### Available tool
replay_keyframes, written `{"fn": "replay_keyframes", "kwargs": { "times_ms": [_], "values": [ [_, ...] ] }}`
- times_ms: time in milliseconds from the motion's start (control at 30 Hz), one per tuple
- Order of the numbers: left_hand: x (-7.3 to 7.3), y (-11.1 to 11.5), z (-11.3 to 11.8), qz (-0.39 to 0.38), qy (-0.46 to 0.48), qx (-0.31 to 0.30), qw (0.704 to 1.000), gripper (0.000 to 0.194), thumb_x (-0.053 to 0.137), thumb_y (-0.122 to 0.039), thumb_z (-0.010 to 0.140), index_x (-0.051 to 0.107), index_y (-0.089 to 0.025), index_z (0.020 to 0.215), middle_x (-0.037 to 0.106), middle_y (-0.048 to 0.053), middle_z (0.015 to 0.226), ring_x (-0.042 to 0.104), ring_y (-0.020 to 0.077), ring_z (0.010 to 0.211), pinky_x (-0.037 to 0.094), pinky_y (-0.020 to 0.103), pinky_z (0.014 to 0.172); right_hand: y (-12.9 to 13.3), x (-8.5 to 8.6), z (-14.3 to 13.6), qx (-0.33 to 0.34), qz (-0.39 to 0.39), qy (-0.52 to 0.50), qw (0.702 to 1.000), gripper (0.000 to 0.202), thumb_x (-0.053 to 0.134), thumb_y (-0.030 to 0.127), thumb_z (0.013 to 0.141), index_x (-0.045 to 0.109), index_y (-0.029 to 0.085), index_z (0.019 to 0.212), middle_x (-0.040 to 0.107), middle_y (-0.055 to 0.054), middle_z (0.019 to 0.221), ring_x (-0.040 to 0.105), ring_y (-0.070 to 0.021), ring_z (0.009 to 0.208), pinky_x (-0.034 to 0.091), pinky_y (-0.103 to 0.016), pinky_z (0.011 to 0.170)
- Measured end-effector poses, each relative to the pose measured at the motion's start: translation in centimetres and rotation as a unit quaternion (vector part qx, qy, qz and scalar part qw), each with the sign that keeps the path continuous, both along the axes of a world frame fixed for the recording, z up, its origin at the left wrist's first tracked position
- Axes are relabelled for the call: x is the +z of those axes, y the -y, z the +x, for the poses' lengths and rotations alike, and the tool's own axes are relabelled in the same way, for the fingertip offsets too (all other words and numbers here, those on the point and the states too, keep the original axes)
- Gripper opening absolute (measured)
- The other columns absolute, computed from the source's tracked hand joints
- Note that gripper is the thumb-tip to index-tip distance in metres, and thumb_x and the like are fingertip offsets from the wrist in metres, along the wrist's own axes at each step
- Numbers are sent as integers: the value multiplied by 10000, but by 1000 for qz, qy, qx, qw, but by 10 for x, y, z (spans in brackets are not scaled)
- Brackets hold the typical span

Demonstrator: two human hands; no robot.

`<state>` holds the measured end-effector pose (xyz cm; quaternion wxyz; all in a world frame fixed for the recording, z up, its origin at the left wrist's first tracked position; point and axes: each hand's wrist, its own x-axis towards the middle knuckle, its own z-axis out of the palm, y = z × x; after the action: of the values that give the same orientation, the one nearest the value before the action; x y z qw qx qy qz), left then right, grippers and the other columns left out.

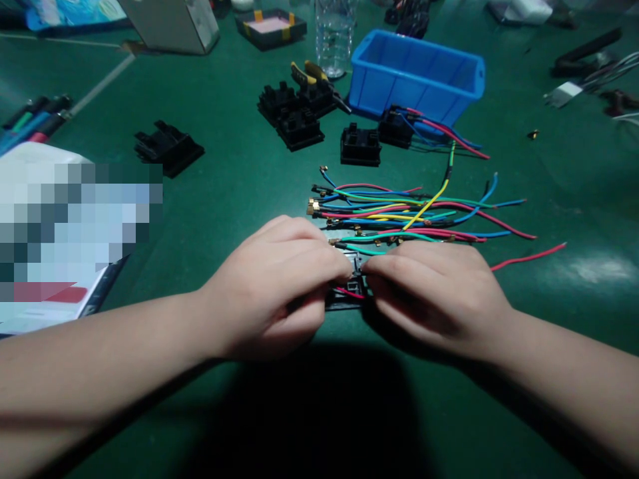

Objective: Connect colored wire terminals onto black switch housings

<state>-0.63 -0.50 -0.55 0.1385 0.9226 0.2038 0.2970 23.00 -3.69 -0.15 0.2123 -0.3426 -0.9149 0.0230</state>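
Partly hidden, black plastic housing [355, 282], red wire [350, 292] across.

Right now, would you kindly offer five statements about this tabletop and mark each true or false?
1. The left hand and right hand are both at a black part. True.
2. A blue bin stands near a clear bottle. True.
3. The bottle is right of the bin. False: it is left of it.
4. Wires lie just beyond the hands. True.
5. Every wire is red. False: blue, green and yellow ones show too.
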Motion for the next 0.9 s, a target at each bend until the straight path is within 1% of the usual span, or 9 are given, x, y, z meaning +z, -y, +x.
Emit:
{"fn": "replay_keyframes", "kwargs": {
  "times_ms": [100,233,367,533,633,733,800,900],
  "values": [
    [0,0,0,5,-19,-5,1000,211,506,-62,833,571,-204,975,701,17,883,595,181,844,474,312,760,-1,-1,0,-1,1,3,1000,179,516,199,937,670,110,926,592,-21,701,510,-146,602,333,-299,555],
    [2,-1,1,8,-17,-11,1000,226,512,-47,826,548,-212,976,706,14,918,608,173,842,481,316,814,-1,-2,0,0,0,3,1000,185,510,209,942,667,112,925,594,-22,700,513,-146,605,332,-297,558],
    [4,-2,2,-2,-5,-1,1000,236,503,-17,807,552,-185,965,712,31,918,622,169,836,490,311,818,0,-2,0,-3,-5,-4,1000,173,514,199,934,665,115,932,599,-19,702,511,-141,597,333,-296,562],
    [6,-2,3,-12,-3,7,1000,211,487,-27,814,581,-149,957,707,58,887,618,181,823,495,324,804,0,0,0,0,-3,5,1000,177,514,202,930,668,116,931,601,-21,700,517,-143,599,333,-298,560],
    [6,-2,3,-21,2,2,1000,215,487,-29,822,586,-142,976,705,67,924,620,179,854,493,320,815,-1,0,0,0,2,2,1000,175,509,194,929,668,121,921,605,-22,695,517,-144,596,330,-297,558],
    [4,-2,2,-26,11,-16,999,258,493,-31,831,599,-139,1040,705,76,1005,623,180,927,484,320,858,-1,0,-1,-3,11,3,1000,187,491,192,939,667,130,924,610,-22,691,523,-145,600,329,-294,562],
    [3,-2,1,-20,16,-11,1000,275,506,-38,833,623,-142,1059,700,88,1050,623,191,955,485,331,861,-1,0,-1,-3,17,4,1000,185,489,194,942,663,138,923,623,-25,699,535,-148,614,333,-292,570],
    [3,-2,-1,-7,4,-1,1000,288,512,-36,840,659,-153,1058,701,86,1046,620,195,933,482,339,831,-1,-1,-1,-2,23,-7,1000,173,492,198,942,654,147,910,648,-35,720,550,-151,634,337,-289,579]
  ]
}}
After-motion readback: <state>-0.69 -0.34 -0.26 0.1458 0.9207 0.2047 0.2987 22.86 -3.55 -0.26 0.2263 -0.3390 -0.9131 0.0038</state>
